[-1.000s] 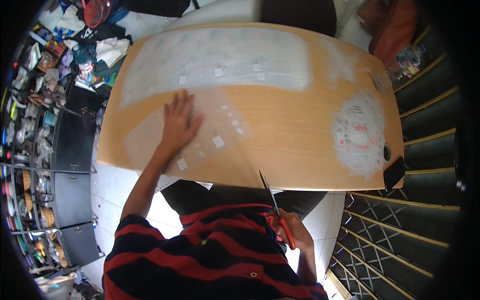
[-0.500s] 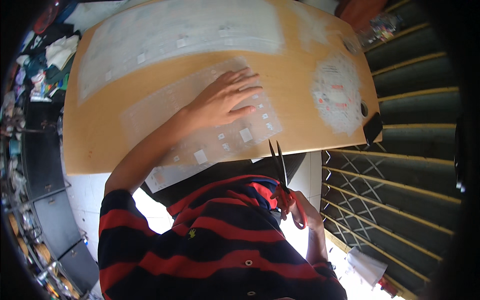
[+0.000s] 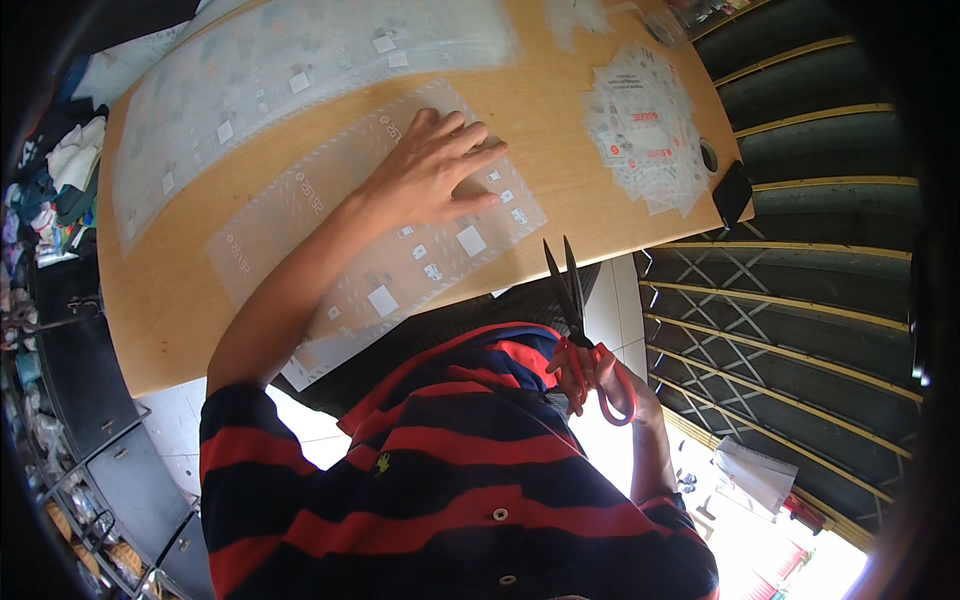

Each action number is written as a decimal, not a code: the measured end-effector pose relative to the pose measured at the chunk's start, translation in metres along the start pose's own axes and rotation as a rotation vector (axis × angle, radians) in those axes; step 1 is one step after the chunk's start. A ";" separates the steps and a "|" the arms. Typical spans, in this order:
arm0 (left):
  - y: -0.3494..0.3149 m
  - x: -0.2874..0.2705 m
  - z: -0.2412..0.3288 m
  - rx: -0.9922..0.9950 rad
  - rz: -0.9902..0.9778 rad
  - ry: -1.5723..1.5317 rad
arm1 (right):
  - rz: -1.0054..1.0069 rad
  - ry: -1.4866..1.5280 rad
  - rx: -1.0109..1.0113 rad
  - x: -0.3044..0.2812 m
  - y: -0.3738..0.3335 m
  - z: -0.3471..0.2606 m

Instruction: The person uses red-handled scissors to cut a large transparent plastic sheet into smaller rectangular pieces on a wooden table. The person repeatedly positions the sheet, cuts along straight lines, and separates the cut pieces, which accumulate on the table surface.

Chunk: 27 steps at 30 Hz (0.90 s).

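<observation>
My left hand [image 3: 435, 170] rests on a translucent printed plastic sheet [image 3: 330, 265], its fingers bent and spread apart. White squares and small markings dot the sheet, whose near corner hangs past the table's front edge. In my right hand [image 3: 590, 375], beside my body at the near right, is a pair of scissors [image 3: 572, 300] with red handles and dark blades. The blades point up toward the table edge and stand partly apart, touching no sheet.
The wooden table [image 3: 150, 320] bears a long pile of similar sheets [image 3: 260, 110] at the back. Round-edged clear printed pieces [image 3: 650, 130] are heaped at right, near a black object [image 3: 733, 193] on the corner. Dark cabinets [image 3: 75, 370] stand left; a folding metal gate [image 3: 790, 290] is at right.
The scissor blades have spread wider, and my right hand has lifted slightly. My left hand's fingers have bent more over the sheet. The whole view has shifted a little.
</observation>
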<state>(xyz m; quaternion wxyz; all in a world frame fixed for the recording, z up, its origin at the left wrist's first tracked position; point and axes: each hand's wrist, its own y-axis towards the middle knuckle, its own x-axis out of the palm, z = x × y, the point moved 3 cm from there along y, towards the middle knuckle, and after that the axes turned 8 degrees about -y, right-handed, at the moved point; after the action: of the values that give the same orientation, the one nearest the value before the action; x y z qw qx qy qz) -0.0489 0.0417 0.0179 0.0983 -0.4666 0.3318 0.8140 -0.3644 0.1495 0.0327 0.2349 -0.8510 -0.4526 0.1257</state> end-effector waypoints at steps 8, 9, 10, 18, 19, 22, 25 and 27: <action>0.001 -0.003 -0.003 0.033 0.091 -0.059 | 0.248 -0.052 0.189 -0.023 0.007 0.001; 0.001 -0.001 -0.005 0.026 0.062 -0.069 | 0.221 -0.090 0.203 -0.023 0.010 -0.001; 0.000 0.000 -0.006 0.018 0.034 -0.078 | 0.216 -0.105 0.198 -0.021 0.011 -0.004; -0.003 -0.006 -0.005 0.022 0.116 -0.151 | 0.049 -0.169 0.075 0.010 0.012 0.007; -0.003 -0.004 -0.005 0.029 0.144 -0.139 | 0.051 -0.226 0.107 0.013 0.012 0.010; -0.005 -0.002 -0.008 0.028 0.150 -0.091 | 0.021 -0.365 0.076 0.024 0.015 0.012; -0.007 -0.001 -0.008 0.024 0.123 -0.090 | 0.029 -0.416 0.045 0.039 0.021 0.007; -0.007 -0.001 -0.005 0.029 0.120 -0.082 | 0.044 -0.469 0.057 0.042 0.029 0.001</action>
<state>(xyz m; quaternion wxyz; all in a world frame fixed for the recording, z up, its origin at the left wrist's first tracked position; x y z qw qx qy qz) -0.0412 0.0438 0.0139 0.0697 -0.4107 0.3666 0.8319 -0.3210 0.1707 0.0171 0.1448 -0.8012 -0.4724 0.3377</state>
